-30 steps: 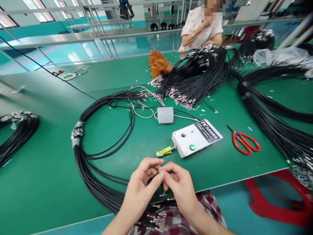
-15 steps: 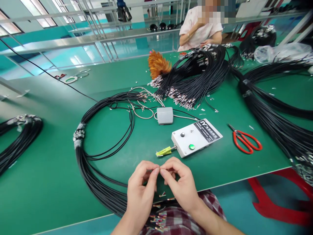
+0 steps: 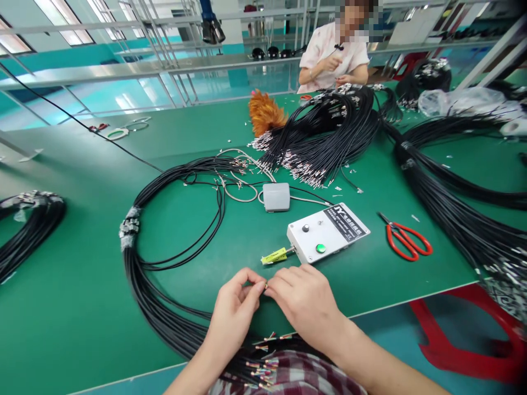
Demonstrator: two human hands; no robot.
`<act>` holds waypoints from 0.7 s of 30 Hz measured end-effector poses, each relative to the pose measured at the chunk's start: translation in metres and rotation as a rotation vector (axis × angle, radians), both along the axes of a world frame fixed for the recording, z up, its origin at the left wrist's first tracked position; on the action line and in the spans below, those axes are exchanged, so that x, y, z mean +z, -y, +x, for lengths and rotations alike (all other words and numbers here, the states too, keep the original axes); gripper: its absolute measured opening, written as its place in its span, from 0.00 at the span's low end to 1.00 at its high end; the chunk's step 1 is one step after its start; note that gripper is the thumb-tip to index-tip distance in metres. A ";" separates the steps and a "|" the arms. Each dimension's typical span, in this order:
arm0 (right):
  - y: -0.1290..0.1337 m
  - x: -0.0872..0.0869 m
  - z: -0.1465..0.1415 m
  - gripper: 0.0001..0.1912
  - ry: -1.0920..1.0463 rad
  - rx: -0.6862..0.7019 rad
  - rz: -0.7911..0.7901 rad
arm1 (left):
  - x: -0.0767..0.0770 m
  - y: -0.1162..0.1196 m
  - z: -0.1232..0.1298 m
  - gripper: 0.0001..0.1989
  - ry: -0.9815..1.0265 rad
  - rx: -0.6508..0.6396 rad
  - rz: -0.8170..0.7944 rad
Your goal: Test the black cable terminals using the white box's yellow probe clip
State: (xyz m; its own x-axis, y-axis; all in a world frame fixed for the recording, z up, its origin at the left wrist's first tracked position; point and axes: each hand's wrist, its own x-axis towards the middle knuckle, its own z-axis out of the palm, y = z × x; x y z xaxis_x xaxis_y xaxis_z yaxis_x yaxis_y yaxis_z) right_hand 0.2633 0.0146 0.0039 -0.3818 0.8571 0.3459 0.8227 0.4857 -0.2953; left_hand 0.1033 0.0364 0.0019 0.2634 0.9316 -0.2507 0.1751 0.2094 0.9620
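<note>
My left hand [image 3: 239, 304] is closed in a pinch, thumb against forefinger, on the wire end of a cable [image 3: 265, 285]. My right hand [image 3: 307, 299] meets it there, its fingers pressed together around the same wire end; its back hides most of the grip. Black cables [image 3: 168, 323] from a looped bundle pass under my left hand to the table edge. Their stripped ends [image 3: 261, 366] show coloured wires near my lap. Just beyond my hands stands a white wire-twisting machine [image 3: 329, 233] with a green button and a yellow clip [image 3: 274, 256].
Red-handled scissors [image 3: 407, 241] lie to the right. A grey box [image 3: 276, 196] sits behind the machine. Larger cable bundles [image 3: 325, 137] and an orange feather duster [image 3: 267, 114] occupy the far side, where a person [image 3: 333, 60] sits. A red stool [image 3: 465, 340] is below the edge.
My right hand has rolled over so its back now faces up, fingers closer together. My left hand keeps its pinch. The view has shifted slightly.
</note>
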 end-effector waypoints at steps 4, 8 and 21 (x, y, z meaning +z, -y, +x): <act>-0.004 -0.001 0.007 0.17 0.085 0.095 0.062 | -0.008 0.006 -0.003 0.10 -0.198 -0.128 0.374; -0.005 0.003 0.022 0.14 0.027 0.032 0.139 | -0.016 0.006 -0.005 0.10 -0.216 -0.091 0.461; -0.048 -0.005 0.025 0.06 0.332 -0.012 0.178 | -0.012 -0.029 -0.004 0.09 -0.109 0.059 0.154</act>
